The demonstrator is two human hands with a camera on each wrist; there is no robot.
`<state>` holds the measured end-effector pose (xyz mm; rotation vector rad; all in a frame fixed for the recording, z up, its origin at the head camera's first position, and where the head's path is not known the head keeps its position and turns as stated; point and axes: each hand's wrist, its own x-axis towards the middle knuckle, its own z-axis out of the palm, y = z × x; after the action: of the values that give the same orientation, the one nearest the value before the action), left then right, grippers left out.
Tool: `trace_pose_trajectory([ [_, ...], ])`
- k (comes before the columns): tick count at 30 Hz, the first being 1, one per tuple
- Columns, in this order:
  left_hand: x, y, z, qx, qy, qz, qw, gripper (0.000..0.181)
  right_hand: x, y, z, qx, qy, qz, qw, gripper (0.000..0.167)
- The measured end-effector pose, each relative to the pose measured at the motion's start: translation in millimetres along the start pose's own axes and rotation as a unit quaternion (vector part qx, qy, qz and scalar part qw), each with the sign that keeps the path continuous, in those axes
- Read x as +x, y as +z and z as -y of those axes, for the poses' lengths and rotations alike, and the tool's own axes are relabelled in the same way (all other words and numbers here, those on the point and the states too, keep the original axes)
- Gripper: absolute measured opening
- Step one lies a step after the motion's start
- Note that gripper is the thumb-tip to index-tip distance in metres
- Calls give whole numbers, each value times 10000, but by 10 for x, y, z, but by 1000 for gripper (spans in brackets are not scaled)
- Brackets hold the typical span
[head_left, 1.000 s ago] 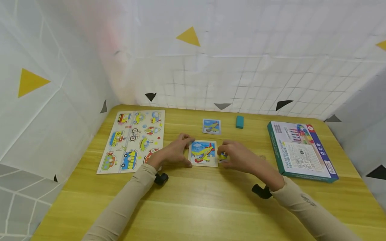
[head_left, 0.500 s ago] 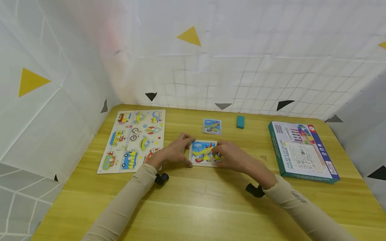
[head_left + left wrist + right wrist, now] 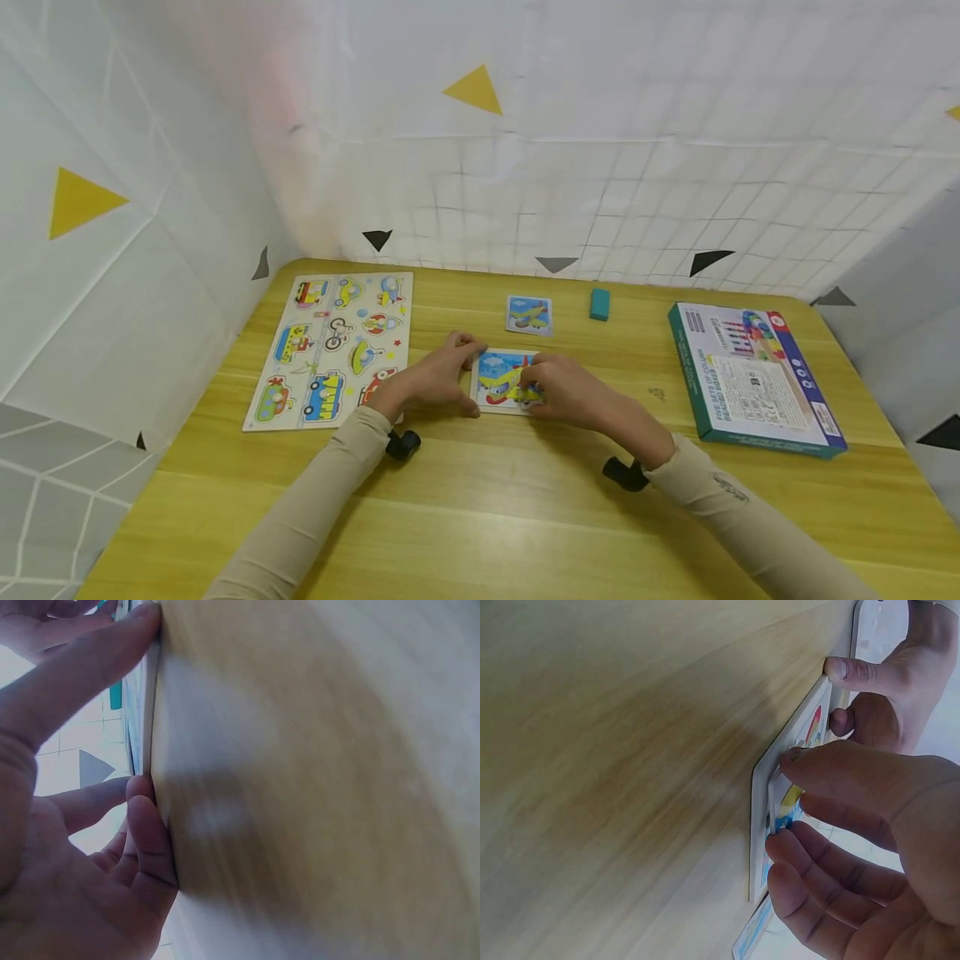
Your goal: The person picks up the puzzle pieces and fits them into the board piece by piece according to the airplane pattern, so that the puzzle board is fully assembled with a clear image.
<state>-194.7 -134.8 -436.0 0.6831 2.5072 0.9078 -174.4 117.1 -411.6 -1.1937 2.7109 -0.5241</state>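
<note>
A small jigsaw board point(image 3: 475, 385) with a yellow and red airplane picture lies flat on the table. My left hand point(image 3: 431, 379) grips its left side, thumb at the near corner and index finger at the far one. Between thumb and fingers, my right hand point(image 3: 573, 393) pinches a jigsaw piece point(image 3: 790, 799) over the board's right part. In the right wrist view, this piece sits tilted slightly against the board, its printed side partly hidden by the fingers. Behind the board lies a matching airplane picture card point(image 3: 529, 316).
A larger wooden puzzle board point(image 3: 294, 417) with vehicle pieces lies at the left, close to my left wrist. A teal block point(image 3: 599, 304) stands at the back. On the right lies a flat boxed toy set point(image 3: 757, 375). White sheeting point(image 3: 600, 192) closes off the table's back.
My right hand has moved left with the jigsaw piece, from beside the board to over its right part. My left hand has kept its place at the board's left side.
</note>
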Motion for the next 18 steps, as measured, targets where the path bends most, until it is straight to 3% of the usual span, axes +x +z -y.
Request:
trace_pose_trajectory([
  [18, -6, -3, 11, -17, 11, 3, 10000, 106, 79, 1, 41, -216, -290, 153, 9992, 11],
])
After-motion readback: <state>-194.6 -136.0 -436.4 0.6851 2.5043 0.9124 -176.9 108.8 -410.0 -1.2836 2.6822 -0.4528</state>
